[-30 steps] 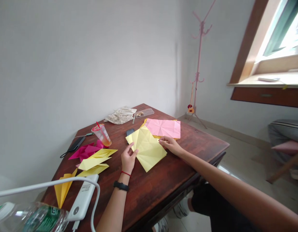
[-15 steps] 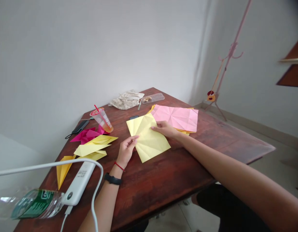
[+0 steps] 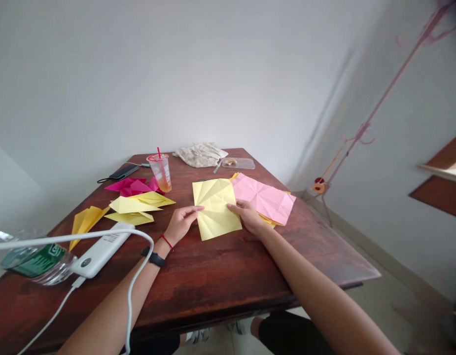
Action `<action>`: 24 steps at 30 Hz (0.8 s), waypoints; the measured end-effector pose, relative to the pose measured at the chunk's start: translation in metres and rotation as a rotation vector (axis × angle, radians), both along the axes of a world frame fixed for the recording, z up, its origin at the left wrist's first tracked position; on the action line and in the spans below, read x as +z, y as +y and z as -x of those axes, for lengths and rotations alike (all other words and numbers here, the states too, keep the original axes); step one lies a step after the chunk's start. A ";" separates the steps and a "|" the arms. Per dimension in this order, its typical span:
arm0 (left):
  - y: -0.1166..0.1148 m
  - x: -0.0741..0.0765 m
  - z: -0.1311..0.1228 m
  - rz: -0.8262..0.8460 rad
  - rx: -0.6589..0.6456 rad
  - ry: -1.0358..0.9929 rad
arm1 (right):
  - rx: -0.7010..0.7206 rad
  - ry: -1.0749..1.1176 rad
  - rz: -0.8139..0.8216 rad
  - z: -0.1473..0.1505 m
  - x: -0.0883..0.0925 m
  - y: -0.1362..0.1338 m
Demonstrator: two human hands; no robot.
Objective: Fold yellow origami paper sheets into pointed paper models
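wooden tabletop [image 3: 213, 276] below, left hand [image 3: 181, 224] and right hand [image 3: 248, 217] open, fingertips on creased yellow paper [image 3: 216, 209].

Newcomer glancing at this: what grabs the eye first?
The creased pale yellow paper sheet at the middle of the dark wooden table, between the left hand and right hand. Just right of it lies a pink creased sheet; further left, magenta folded paper beside yellow folded pieces.

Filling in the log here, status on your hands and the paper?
Left hand at yellow paper sheet's left edge, right hand at its right edge. Pink paper sheet alongside. White cable across left forearm.
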State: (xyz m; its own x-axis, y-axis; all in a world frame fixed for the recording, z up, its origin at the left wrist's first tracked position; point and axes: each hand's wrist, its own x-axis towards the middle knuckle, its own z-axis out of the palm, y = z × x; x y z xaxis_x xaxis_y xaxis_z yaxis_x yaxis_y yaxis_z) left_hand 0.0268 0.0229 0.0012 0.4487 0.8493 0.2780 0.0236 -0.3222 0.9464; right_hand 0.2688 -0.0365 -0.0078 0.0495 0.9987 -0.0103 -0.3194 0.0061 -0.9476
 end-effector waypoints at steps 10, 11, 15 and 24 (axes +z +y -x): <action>-0.003 -0.004 -0.002 -0.361 -0.034 0.090 | 0.073 -0.039 -0.003 0.003 -0.002 0.010; -0.003 -0.005 -0.002 -0.367 -0.038 0.104 | 0.091 -0.042 0.008 0.004 -0.003 0.012; -0.003 -0.011 -0.004 -0.381 -0.047 0.142 | 0.184 -0.022 0.020 0.000 -0.004 0.017; -0.012 -0.004 -0.006 -0.274 -0.008 0.102 | 0.189 -0.007 0.050 -0.008 -0.002 0.020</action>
